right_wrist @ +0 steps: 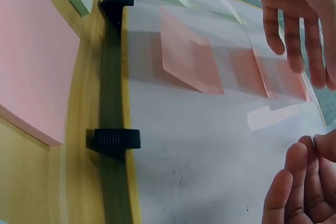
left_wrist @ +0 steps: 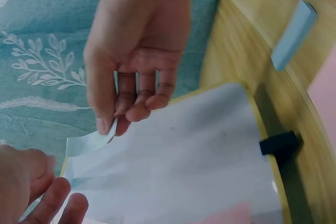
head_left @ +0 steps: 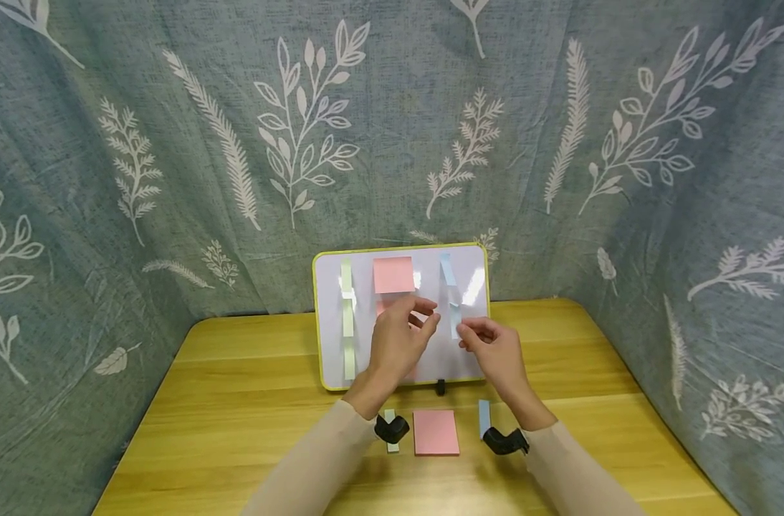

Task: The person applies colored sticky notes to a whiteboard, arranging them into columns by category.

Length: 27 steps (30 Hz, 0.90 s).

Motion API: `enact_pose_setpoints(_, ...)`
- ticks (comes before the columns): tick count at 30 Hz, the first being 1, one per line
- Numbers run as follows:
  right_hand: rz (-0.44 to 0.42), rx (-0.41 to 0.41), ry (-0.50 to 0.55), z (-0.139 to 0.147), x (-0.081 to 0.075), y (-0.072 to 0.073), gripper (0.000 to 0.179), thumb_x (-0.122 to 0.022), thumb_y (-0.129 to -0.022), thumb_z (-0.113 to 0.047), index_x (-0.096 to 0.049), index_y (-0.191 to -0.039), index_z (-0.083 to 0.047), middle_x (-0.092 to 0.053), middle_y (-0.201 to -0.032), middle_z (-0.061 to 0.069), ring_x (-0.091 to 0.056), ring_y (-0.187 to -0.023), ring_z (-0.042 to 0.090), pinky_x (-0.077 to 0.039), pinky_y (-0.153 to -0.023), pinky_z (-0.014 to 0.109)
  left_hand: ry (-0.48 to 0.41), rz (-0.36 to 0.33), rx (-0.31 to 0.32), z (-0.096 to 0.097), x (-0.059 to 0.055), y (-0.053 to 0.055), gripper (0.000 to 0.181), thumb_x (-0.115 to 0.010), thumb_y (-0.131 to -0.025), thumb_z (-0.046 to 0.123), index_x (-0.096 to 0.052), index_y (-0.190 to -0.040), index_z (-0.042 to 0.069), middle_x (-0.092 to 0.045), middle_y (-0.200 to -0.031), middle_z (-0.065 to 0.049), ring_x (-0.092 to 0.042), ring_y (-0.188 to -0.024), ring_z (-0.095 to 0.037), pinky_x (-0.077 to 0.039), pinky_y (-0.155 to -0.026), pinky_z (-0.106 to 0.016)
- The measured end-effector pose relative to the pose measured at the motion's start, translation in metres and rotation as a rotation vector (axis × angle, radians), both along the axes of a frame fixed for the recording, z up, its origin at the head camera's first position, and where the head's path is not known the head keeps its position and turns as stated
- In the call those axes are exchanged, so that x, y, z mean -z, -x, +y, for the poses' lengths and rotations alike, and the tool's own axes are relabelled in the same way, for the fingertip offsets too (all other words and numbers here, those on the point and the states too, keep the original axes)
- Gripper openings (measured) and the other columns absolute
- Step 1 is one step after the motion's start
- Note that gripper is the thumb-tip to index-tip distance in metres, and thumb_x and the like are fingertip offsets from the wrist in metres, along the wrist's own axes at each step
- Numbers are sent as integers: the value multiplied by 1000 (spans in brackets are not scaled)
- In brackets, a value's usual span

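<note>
A yellow-edged whiteboard (head_left: 424, 351) leans upright on the table. My right hand (head_left: 497, 351) pinches the lower end of a blue sticky strip (head_left: 455, 320) between thumb and forefinger; the left wrist view shows the strip (left_wrist: 86, 144) curving away from the board. Above it on the board is another blue strip (head_left: 447, 269). My left hand (head_left: 398, 337) hovers before the board's middle, fingers loosely bent, thumb apart, holding nothing. It hides part of the column of pink sticky notes (right_wrist: 190, 53). Several pale green strips (head_left: 347, 317) run down the board's left side.
Before the board lie a pink sticky-note pad (head_left: 436, 433), a green strip pad (head_left: 392, 448) at its left and a blue strip pad (head_left: 484, 416) at its right. Black feet (right_wrist: 118, 138) hold the board's lower edge. Patterned curtains (head_left: 392, 143) enclose the table.
</note>
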State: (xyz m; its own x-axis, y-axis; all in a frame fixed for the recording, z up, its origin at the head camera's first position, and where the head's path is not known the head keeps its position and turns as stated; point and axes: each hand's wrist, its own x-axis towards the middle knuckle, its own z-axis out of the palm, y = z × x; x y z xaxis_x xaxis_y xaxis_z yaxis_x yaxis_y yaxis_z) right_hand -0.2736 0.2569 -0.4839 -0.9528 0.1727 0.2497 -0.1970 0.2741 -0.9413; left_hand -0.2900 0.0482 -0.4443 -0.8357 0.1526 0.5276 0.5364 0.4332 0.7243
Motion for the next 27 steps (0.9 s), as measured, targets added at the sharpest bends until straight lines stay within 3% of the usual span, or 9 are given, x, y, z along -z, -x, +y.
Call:
enact_pose_setpoints(4,-50,13,35,1,0,10,33,-83,-111,-26,-85,-125,4,-86,-103,20,-78,-81,8,-65,-79,20,63,8,-34,4,8,3,20,-85,-109,23,-85,-126,14,-86,-118,-4,-83,-96,-26,-66,-83,-32)
enact_pose_setpoints(11,-104,10,77,3,5,21,34,-85,-110,-24,-84,-125,7,-85,-91,6,-74,-76,9,-63,-73,20,45,-59,-61,14,18,14,15,-84,-109,21,-86,-122,14,-87,-110,-3,-83,-89,-21,-65,-77,-28)
enact_pose_setpoints(17,-138,10,80,5,10,26,35,-85,-110,-25,-84,-126,6,-85,-90,5,-72,-75,8,-62,-72,20,36,-88,-97,24,20,22,14,-84,-110,24,-86,-120,15,-88,-104,-2,-83,-88,-18,-64,-75,-28)
enact_pose_setpoints(27,-147,1,80,3,7,27,35,-85,-110,-25,-85,-126,6,-87,-91,7,-73,-73,8,-62,-70,21,47,-65,-158,33,20,36,9,-87,-108,23,-86,-112,15,-88,-99,0,-82,-90,-15,-63,-78,-31)
